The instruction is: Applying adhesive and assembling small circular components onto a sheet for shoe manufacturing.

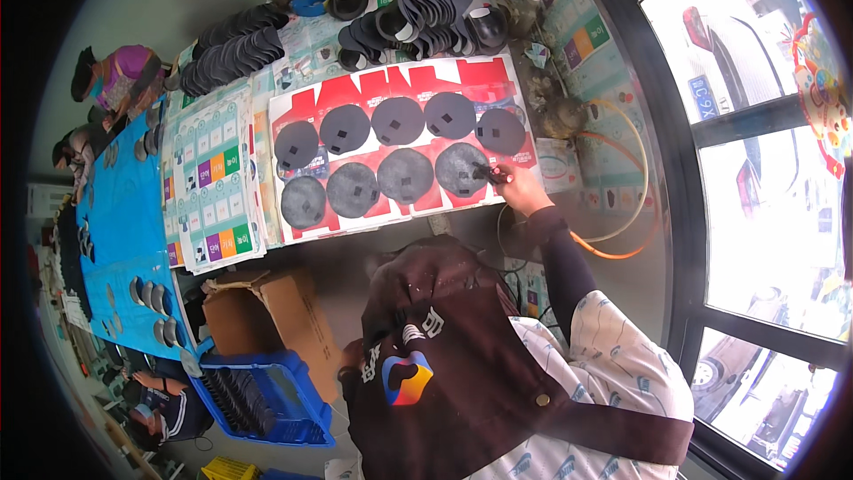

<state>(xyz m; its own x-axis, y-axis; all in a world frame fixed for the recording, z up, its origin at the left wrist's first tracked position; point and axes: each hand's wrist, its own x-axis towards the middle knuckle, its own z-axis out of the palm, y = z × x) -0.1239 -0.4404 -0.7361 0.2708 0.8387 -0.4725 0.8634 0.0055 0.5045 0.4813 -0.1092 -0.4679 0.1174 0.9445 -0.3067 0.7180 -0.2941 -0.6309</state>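
Head view; landmark: red-and-white sheet point(371, 84), apparently a protective underlay. Left hand: not in view, state cannot be told. Left of sheet: printed papers point(213, 169), piled flat. On sheet: nine dark discs point(405, 176), two rows, laid singly, seemingly so each upper face stays reachable. Beyond sheet: black curved pieces point(422, 22), nested, likely to save room. At sheet's near-right edge: right hand point(522, 191), fingers closed around small dark implement point(484, 172), kind unclear.
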